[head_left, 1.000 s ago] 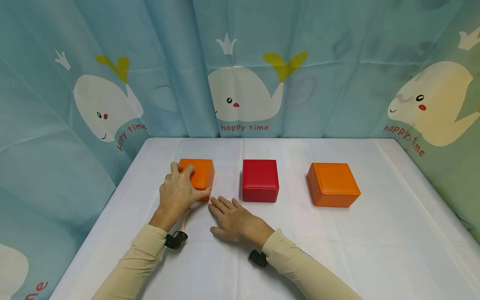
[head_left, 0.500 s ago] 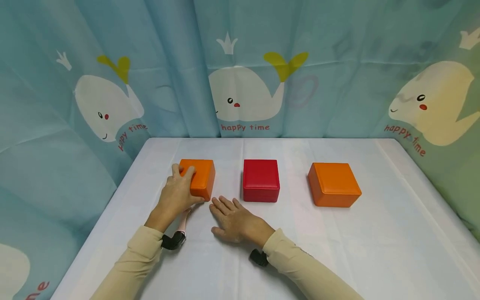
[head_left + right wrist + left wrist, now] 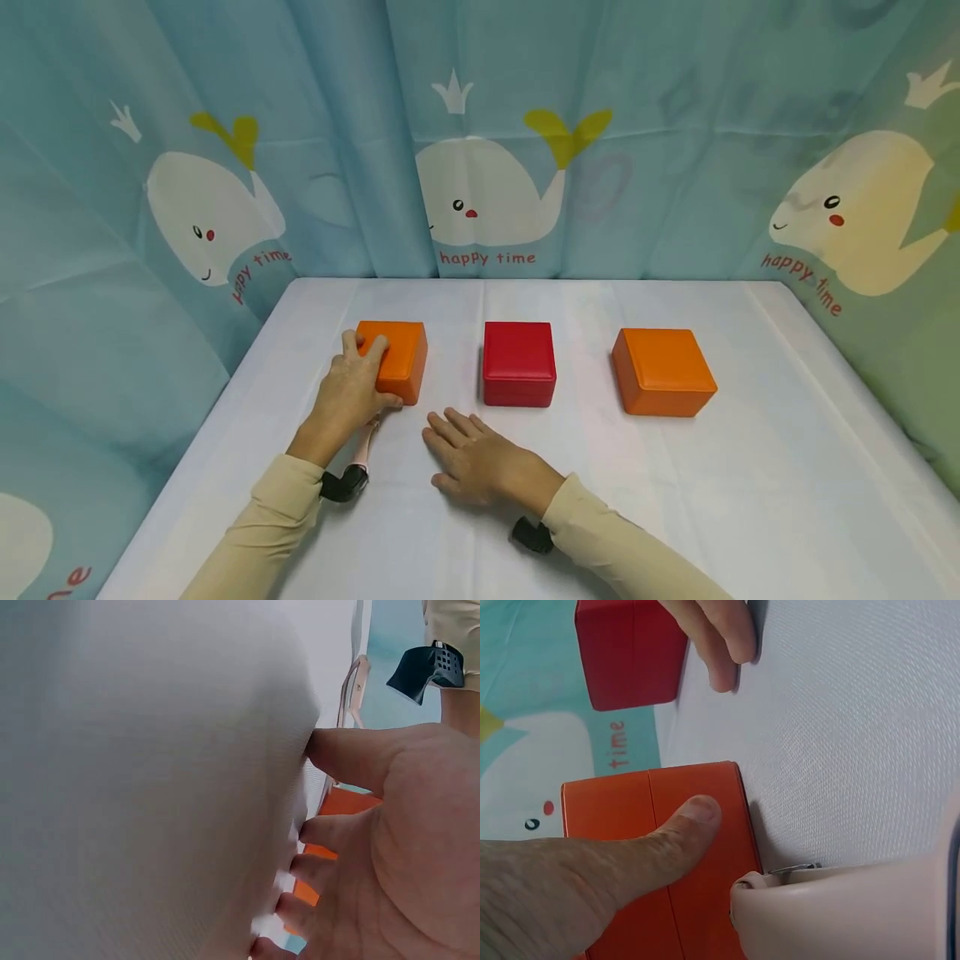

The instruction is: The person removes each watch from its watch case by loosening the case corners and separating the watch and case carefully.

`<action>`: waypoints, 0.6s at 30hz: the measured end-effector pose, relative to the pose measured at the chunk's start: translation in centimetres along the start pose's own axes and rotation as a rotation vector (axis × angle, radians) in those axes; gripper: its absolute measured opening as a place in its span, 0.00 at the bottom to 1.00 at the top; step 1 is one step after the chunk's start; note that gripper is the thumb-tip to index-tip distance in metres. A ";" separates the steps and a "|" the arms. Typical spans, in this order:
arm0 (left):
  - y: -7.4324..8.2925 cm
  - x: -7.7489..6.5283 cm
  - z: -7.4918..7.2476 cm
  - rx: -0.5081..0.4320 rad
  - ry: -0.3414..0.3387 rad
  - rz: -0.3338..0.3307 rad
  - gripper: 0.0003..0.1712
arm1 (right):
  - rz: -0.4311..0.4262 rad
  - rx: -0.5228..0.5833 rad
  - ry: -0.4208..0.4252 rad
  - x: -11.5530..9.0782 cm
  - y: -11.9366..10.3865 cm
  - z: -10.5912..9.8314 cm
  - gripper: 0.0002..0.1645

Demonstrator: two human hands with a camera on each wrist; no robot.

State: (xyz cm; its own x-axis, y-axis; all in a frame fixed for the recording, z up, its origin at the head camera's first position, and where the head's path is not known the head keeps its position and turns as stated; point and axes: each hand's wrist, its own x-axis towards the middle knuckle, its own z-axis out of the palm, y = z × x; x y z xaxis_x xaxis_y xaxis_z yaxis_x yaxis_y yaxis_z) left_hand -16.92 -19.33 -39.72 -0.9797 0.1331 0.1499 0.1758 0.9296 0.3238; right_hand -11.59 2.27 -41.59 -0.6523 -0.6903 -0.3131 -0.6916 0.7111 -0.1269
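Note:
In the head view, my left hand (image 3: 341,404) grips an orange box (image 3: 407,358) with a lid at the left of the table. Its fingers bend over the box's top and left side. The left wrist view shows the thumb (image 3: 694,817) pressed against the front face of that box (image 3: 705,900), beside the lid seam. My right hand (image 3: 483,467) lies palm down with fingers spread, in front of the boxes. From the right wrist, its fingertips (image 3: 315,825) meet the white cloth and nothing is held. A red box (image 3: 519,364) stands just beyond this hand.
Another orange box (image 3: 666,371), slightly turned, sits on the right part of the white table (image 3: 750,500). A blue curtain (image 3: 660,192) with whale prints hangs behind and along both sides. A pale strap (image 3: 847,915) shows at the left wrist.
My left thumb has slid left from the orange box's front right corner along its front. My right hand has drawn slightly back and to the right. The boxes stay in place.

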 end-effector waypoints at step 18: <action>0.5 0.0 -0.2 0.116 -0.044 -0.007 0.50 | -0.192 0.147 0.138 -2.8 3.1 1.3 0.34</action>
State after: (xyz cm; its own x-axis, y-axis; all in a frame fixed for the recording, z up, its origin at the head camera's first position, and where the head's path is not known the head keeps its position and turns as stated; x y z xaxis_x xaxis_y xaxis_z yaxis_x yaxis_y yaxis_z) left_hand -16.81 -18.93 -39.32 -0.9845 0.1393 0.1064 0.1594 0.9637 0.2140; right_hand -11.54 6.54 -42.33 -0.5570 -0.8186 -0.1401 -0.7606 0.5705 -0.3098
